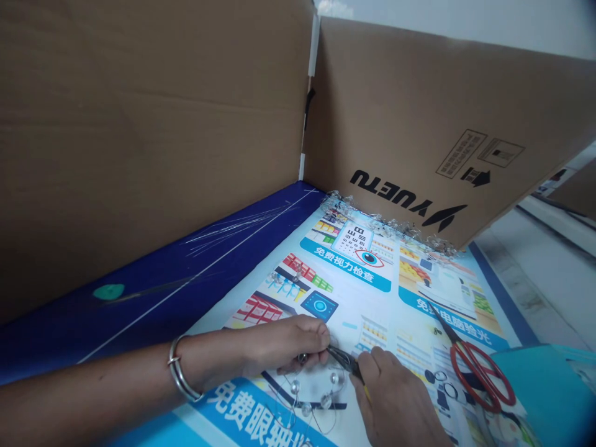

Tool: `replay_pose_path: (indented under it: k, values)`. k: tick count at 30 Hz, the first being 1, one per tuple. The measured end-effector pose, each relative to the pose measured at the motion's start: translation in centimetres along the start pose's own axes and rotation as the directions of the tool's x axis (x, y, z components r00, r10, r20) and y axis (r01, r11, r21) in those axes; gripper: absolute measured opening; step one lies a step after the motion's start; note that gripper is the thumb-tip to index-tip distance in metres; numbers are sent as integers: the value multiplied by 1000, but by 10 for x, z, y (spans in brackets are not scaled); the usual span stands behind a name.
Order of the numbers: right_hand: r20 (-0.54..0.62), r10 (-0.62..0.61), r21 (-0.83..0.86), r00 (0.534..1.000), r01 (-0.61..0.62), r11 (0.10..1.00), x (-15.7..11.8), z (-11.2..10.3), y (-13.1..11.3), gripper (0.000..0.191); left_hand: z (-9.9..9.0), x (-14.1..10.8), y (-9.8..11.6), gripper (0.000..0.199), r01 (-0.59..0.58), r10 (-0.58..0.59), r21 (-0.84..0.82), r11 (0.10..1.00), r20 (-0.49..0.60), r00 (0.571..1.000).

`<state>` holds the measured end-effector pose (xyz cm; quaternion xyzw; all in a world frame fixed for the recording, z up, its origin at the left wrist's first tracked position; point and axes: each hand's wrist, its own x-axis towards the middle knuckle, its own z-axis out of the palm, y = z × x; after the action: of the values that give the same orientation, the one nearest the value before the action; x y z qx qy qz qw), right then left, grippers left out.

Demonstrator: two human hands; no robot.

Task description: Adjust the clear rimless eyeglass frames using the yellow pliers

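My left hand, with a silver bangle on its wrist, pinches a small part of a wire piece at the centre. Dark-jawed pliers are held in my right hand, their tips touching or very near my left fingertips. Below both hands, clear round beads on thin curved wire hang or lie over the printed poster. What exactly sits between the plier jaws is too small to tell.
Red-handled scissors lie on the right beside a teal sheet. Clear wired pieces line the foot of the cardboard wall. Thin clear strands and a green blob are on the blue surface.
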<state>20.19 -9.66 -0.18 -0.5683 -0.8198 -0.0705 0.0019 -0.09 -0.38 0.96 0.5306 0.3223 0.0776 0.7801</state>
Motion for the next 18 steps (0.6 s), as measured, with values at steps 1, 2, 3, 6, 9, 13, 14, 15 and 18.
replay_pose_path:
  k: [1, 2, 3, 6, 9, 13, 14, 15, 18]
  values:
    - [17, 7, 0, 1000, -7, 1000, 0, 1, 0, 6, 0, 0, 0, 27, -1, 1, 3, 1000, -5, 1000]
    - [35, 13, 1, 999, -13, 1000, 0, 1, 0, 6, 1, 0, -1, 28, -4, 4, 6, 1000, -8, 1000]
    - [48, 23, 1, 999, -23, 1000, 0, 2, -1, 5, 1, 0, -1, 28, -8, 8, 8, 1000, -10, 1000]
    - [76, 47, -3, 996, -47, 999, -1, 3, -1, 6, 3, -1, -2, 29, -17, 17, 16, 1000, -24, 1000]
    - [110, 54, -4, 992, -54, 999, -1, 2, -1, 7, 4, -2, -3, 31, -17, 18, 25, 1000, -38, 999]
    - [138, 50, 6, 989, -52, 999, 2, -1, 0, 9, 5, -1, -2, 33, -15, 18, 49, 999, -51, 999]
    - [142, 48, 8, 989, -50, 999, 2, -2, 0, 8, 5, -1, -2, 33, -15, 18, 55, 998, -53, 998]
    - [147, 48, 7, 988, -49, 999, 3, -2, 0, 8, 5, -1, -2, 34, -17, 21, 59, 998, -54, 998]
    - [157, 39, 2, 987, -39, 999, 2, -4, 0, 9, 5, -1, -1, 34, -21, 25, 59, 998, -53, 998]
